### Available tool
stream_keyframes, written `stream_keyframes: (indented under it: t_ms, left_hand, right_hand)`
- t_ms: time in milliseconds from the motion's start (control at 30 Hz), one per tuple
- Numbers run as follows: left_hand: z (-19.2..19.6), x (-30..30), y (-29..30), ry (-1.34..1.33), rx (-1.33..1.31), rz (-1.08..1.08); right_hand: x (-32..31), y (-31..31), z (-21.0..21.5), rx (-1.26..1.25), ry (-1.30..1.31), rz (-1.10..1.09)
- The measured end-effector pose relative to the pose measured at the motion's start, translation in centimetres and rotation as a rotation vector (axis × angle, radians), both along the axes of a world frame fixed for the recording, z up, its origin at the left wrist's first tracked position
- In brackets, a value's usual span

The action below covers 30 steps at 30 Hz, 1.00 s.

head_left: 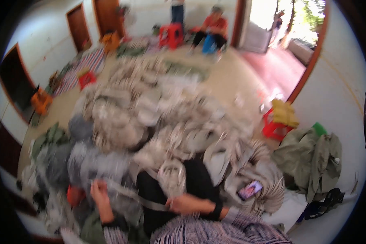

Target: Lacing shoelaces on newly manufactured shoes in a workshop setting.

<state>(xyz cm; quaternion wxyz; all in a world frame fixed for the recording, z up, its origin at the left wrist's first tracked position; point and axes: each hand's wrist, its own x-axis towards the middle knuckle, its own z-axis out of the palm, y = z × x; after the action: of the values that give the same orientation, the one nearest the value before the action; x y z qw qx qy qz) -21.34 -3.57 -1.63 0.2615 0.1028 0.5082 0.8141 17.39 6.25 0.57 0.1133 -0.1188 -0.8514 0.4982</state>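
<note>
A pale flat strap [138, 197] runs slantwise across my lap between my two hands. My left hand [99, 195] is raised at the lower left, its fingers pinched on one end of the strap beside a clear plastic-wrapped grey bundle [97, 164]. Lower and to the right, my right hand [187, 203] is closed round the other part of the strap. Just beyond it, a rounded beige fabric piece [172, 177], cap-like in shape, rests between my dark-trousered knees and almost touches that hand. Motion blur hides fine detail of the fingers.
A large heap of ribbed beige fabric pieces [122, 126] spreads ahead. A lit phone [249, 190] lies on the pile at right. Red stool [274, 126] with yellow cloth and green garments [313, 158] are at right. A seated person [213, 28] works at the back near an open doorway.
</note>
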Motion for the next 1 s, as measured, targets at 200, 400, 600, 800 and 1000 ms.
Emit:
stream_keyframes:
  t_ms: [200, 400, 600, 800, 1000]
  left_hand:
    - [0.5, 3.9, 2.3, 0.371, -0.328, 0.204]
    - [1.7, 19.0, 4.6, 0.542, -0.573, -0.667]
    - [-2.2, 24.8, 6.9, 1.224, -0.49, -0.827]
    - [-2.5, 26.2, 8.1, 1.313, -0.673, -0.828]
    - [-1.9, 25.5, 8.4, 1.281, -0.735, -0.968]
  right_hand:
    - [3.6, 3.6, -1.9, -0.44, -0.203, -0.786]
    - [3.4, 3.3, -6.3, -0.303, -0.189, -0.682]
    - [2.9, 3.2, -5.2, -0.511, -0.162, -0.74]
    - [3.5, 3.4, -4.7, -0.58, -0.162, -0.743]
    - [3.2, 3.4, -4.9, -0.523, -0.133, -0.68]
